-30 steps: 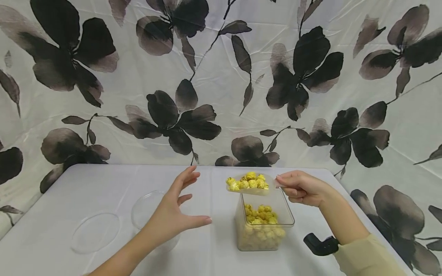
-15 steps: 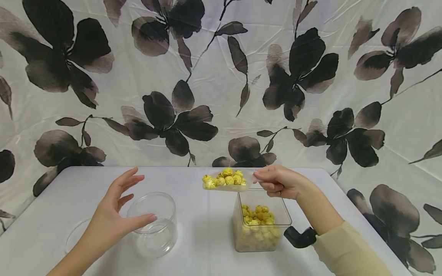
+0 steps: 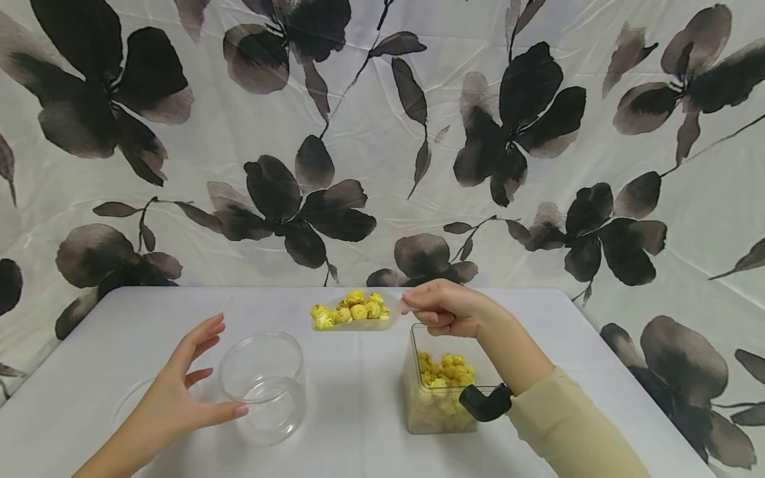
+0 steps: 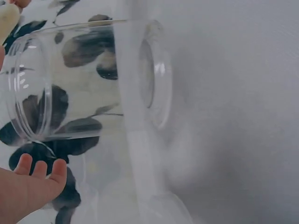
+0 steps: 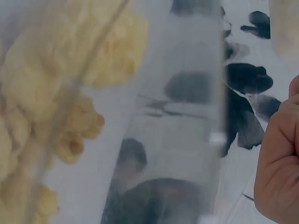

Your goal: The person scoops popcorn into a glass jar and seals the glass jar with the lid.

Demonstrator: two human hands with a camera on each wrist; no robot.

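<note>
My right hand (image 3: 451, 309) grips a translucent scoop (image 3: 364, 325) by its handle. Yellow popcorn (image 3: 357, 309) fills the scoop, which hovers above the table between a jar and a square container. The clear round jar (image 3: 263, 392) stands upright, its mouth uncovered and no popcorn visible inside. Beside the jar's left side, my left hand (image 3: 179, 392) is spread with thumb and fingers apart; the thumb overlaps the jar in the head view, and contact cannot be told. In the left wrist view, fingers (image 4: 58, 172) appear near the jar's rim. The clear square container (image 3: 442, 415) holds more popcorn.
A clear round lid (image 3: 119, 403) lies flat on the white table (image 3: 358, 438), partly hidden behind the left hand. A floral cloth (image 3: 382, 133) hangs behind the table's far edge. A black wrist mount (image 3: 487, 403) on the right arm passes in front of the container.
The right hand has carried the loaded scoop leftward from above the square container toward the jar. The left hand has moved left, from in front of the jar to its left side.
</note>
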